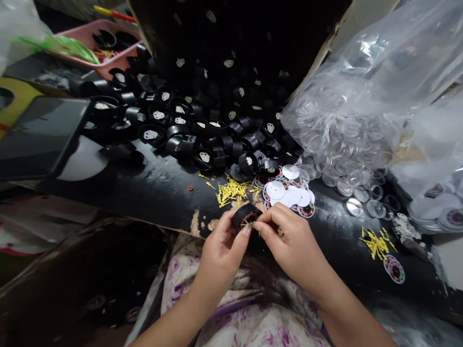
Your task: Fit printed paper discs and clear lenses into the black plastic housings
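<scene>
My left hand (224, 241) is wrapped round a black round gauge case (243, 215), tilted so that its dial, with red and coloured markings, faces my right hand. The fingertips of my right hand (289, 231) are pinched together at the dial's face. A bit of a yellow pointer (250, 223) shows between them, mostly hidden by the fingers. Just beyond the hands lie a heap of yellow pointers (231, 191) and a pile of printed dial discs (306, 210), several turned white side up.
Black gauge cases (152, 134) are heaped along the back of the black table (162, 185). Clear round covers (354, 206) spill from a plastic bag (336, 106) at right, near more yellow pointers (376, 244). A phone-like dark slab (39, 135) and pink basket (104, 67) stand left.
</scene>
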Demonstrator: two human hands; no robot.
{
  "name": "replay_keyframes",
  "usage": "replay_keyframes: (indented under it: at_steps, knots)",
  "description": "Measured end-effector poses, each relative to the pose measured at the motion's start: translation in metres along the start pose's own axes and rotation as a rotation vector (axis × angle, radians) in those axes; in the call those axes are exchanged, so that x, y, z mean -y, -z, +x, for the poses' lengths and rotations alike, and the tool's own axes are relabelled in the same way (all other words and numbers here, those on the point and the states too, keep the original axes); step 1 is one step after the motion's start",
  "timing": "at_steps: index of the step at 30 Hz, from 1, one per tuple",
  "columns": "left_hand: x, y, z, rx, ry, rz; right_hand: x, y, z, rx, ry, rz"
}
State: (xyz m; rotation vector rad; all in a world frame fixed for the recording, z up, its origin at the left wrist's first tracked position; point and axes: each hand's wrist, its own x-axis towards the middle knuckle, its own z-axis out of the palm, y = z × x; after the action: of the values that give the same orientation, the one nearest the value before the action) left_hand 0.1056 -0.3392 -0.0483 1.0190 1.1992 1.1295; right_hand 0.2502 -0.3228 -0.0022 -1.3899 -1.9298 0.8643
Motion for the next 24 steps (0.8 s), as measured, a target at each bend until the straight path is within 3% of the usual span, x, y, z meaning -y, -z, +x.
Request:
replay_keyframes:
  at_steps: [8,12,15,17,21,24]
  knots:
    - [-0.002,0.005,-0.01,-0.073,-0.055,0.203,0.003,-0.006,-0.007,-0.025,-0.031,0.038]
    - [0.003,0.007,-0.001,0.048,0.108,-0.059,0.001,-0.004,-0.004,-0.012,-0.024,-0.036]
    - [0.005,0.01,0.004,0.127,0.191,-0.235,-0.002,-0.001,0.0,-0.025,0.098,-0.121]
    - [0.003,0.012,0.004,0.142,0.219,-0.221,-0.004,0.0,0.003,-0.027,0.177,-0.243]
    - [0.0,0.008,-0.001,0.023,0.329,-0.198,-0.005,-0.002,0.007,-0.002,0.284,-0.463]
    - [0.002,-0.003,-0.004,-0.083,0.451,-0.357,-0.001,-0.005,0.008,-0.001,0.202,-0.485]
